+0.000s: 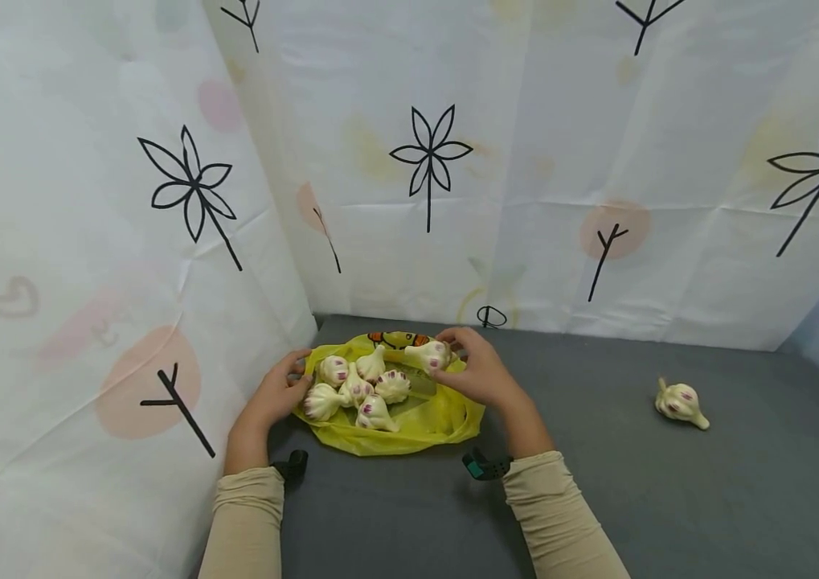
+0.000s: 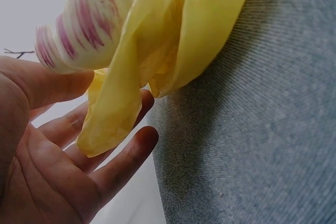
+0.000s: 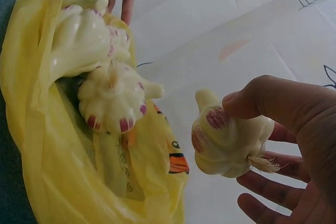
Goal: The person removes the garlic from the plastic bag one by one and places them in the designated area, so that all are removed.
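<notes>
A yellow plastic bag lies spread open on the grey table, with several white, purple-streaked garlic bulbs clustered in its left half. My right hand holds another garlic bulb between thumb and fingers, above the bag's far right side. Its root tuft points toward the palm in the right wrist view. At the bag's left edge, my left hand pinches the yellow film, which passes between thumb and fingers in the left wrist view. One bulb sits right by that thumb.
A single garlic bulb lies on the grey table, far to the right. White patterned cloth rises behind the table and along its left side. Dark bands circle both wrists.
</notes>
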Motion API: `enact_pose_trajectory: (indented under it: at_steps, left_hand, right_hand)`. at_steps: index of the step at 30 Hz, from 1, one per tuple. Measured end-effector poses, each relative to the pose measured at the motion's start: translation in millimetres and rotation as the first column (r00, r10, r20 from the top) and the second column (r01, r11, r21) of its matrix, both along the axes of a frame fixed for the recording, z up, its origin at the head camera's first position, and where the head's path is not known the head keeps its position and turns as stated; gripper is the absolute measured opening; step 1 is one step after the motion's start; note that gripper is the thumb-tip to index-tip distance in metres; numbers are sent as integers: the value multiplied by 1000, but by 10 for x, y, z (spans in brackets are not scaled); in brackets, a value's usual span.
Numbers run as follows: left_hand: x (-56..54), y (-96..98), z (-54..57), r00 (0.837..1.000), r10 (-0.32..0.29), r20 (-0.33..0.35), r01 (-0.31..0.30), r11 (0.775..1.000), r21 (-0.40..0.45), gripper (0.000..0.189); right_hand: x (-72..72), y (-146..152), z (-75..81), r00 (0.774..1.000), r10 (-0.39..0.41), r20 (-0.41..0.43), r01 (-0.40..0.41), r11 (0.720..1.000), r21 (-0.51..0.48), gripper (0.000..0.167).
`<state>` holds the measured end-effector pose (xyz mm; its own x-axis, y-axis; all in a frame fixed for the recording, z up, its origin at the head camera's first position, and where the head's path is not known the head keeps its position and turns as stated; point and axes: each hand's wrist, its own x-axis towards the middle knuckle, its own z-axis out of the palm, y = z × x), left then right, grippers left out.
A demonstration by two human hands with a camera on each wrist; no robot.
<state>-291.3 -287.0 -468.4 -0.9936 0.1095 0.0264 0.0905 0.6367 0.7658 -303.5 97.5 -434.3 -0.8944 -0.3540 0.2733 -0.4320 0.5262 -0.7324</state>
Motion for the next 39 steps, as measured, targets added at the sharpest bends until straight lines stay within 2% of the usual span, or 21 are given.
enact_pose_trajectory:
  at_steps: [5,11,17,22,26,34,39]
  left_hand:
    - [10,9,4,1000,-10,-15,10,1000,-7,56]
    - [-17,25,17,1000,2,2,-2,1000,-7,55]
    - [-47,22,8,1000,-3,-4,3,1000,-9,55]
    - [-17,-20,-15,1000,8,1,-8,1000,-26,56]
    - [-4,-20,-7,1000,-11,-6,11,1000,-5,56]
    - [-6,13,4,1000,2,5,-2,1000,6,56]
    - [0,1,16,1000,3,5,-3,1000,5,56]
  right_hand:
    - [57,-31,76,999,14,-36,-14,1000,-8,55]
    - [98,31,164,996,29,-83,-28,1000,14,74]
    - [106,186,237,993,-7,-115,11,999,40,57]
    - [117,317,263,995,-1,-102,7,998,57,54]
    - [133,483,231,994,-39,-99,45,997,61,53]
    - [173,855,86,991,-110,-78,117,989,90,55]
    - [188,1072,9,988,-120,-95,131,984,117,68]
